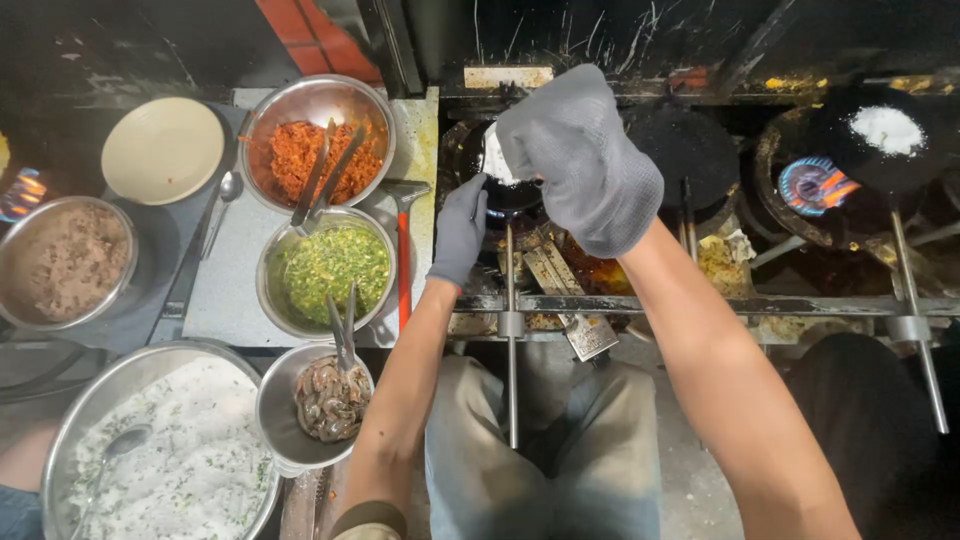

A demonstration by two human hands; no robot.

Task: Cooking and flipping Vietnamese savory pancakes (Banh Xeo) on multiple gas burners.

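Gloved fingers (pixel 548 120) of the right hand (pixel 580 160) curl over the small black pan (pixel 500 170) on its burner, grip hidden; the left hand (pixel 460 230) steadies alongside. Best kept level, clear of flame.

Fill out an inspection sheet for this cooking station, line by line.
Surface: grey counter on the left, greasy burner rack ahead.
Job's things: small black pan with white batter, on a long metal handle, over a burner.
Clutter: bowl of orange filling with tongs, bowl of chopped greens, bowl of shrimp, large bowl of white mixture, bowl of brown mince, empty cream plate, scraper.
Grippers: left hand gloved, at the pan's rim; right hand gloved, above the pan; what it holds is hidden.
Cables: nothing seen.
Surroundings: second pan with white batter over a lit flame; dark spattered back wall.
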